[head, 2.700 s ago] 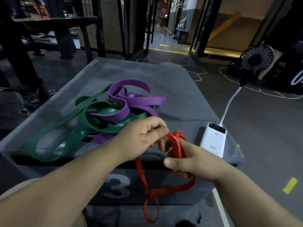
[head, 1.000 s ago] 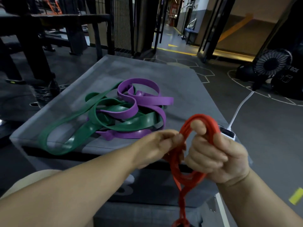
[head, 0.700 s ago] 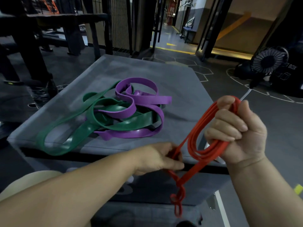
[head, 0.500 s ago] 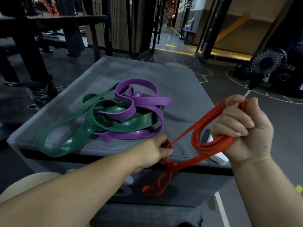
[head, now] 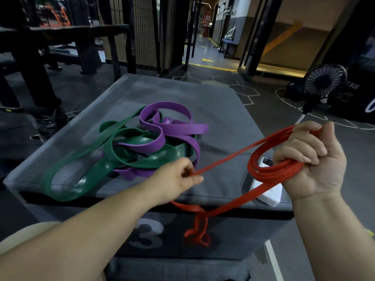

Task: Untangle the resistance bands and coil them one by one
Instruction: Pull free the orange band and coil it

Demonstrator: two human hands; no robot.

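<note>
Right hand (head: 310,159): fingers curled round a red band (head: 263,175) coil (several loops), above the box's (head: 213,94) right front corner.
Left hand (head: 178,177): pinching one red strand, over the box's front edge.
Red band: one strand taut between the hands; the rest droops past the box front and ends in a twisted clump.
Green band (head: 97,169), purple band (head: 182,128): tangled together on the box top, left of the hands.
Power bank (head: 267,191): white, on the box behind the coil (partly hidden).
</note>
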